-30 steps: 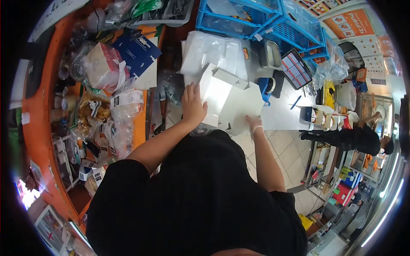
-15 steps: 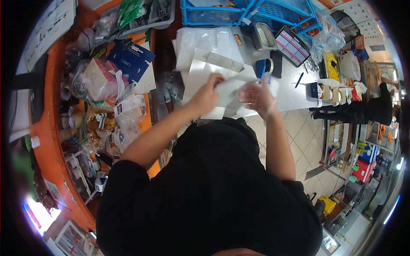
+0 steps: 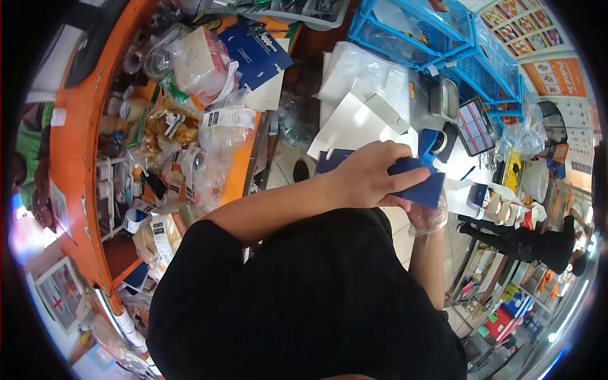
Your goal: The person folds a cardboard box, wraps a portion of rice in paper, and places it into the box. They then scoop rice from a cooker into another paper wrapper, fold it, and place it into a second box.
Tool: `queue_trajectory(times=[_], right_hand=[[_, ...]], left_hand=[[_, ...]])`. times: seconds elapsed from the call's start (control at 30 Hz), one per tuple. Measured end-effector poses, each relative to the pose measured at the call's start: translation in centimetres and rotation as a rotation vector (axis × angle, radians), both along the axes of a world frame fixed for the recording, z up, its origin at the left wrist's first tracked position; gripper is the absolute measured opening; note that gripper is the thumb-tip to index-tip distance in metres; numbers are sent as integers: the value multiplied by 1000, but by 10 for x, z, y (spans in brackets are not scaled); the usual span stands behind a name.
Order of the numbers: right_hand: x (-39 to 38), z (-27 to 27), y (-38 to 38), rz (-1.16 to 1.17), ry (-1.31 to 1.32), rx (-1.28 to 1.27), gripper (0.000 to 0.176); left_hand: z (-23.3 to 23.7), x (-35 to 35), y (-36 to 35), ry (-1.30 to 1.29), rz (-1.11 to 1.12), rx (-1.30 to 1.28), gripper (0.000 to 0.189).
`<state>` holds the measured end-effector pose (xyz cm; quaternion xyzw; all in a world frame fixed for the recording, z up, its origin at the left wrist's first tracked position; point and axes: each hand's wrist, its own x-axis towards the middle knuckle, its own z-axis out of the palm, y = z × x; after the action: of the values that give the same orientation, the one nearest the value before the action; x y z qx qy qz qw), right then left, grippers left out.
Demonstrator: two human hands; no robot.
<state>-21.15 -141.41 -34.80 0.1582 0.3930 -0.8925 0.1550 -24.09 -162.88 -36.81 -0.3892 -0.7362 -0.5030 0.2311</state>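
A dark blue card piece (image 3: pixel 423 188) is in front of me, with another blue part of card (image 3: pixel 332 159) showing left of my wrist; whether they are one piece is hidden. My left hand (image 3: pixel 373 172) grips the card from above, fingers bent over it. Under its right end, my right hand (image 3: pixel 427 214), in a clear plastic glove, holds the card from below, its fingers partly hidden. White card sheets (image 3: pixel 354 123) lie just beyond my hands, beside a stack of clear plastic bags (image 3: pixel 364 69).
Blue crates (image 3: pixel 405 38) stand at the back, near a metal tin (image 3: pixel 448 100), a tablet (image 3: pixel 475 126) and a blue tape dispenser (image 3: pixel 429 143). An orange shelf (image 3: pixel 76 190) with bagged goods is on the left. Another person (image 3: pixel 538 244) in dark clothes is at the far right.
The view has turned, so the counter sits further right. My hands have come together on dark blue card; before, they were apart over pale card, blurred by motion.
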Motion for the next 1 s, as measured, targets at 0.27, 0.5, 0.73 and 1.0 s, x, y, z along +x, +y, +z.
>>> queue_trajectory(times=[0.27,0.5,0.73,1.0], right_hand=[[-20,14,9,393,-86,115,43],[-13,61,44,569,-2,-99,47],[-9,32,247,358,79,-346,50],[14,38,290,6,108,632,33]], left_hand=[[51,14,-28,-419,-225,-72,28],[63,16,15,-127,50,-237,41],[77,11,140,78,-129,-284,50],[50,6,292,298,77,-86,58]])
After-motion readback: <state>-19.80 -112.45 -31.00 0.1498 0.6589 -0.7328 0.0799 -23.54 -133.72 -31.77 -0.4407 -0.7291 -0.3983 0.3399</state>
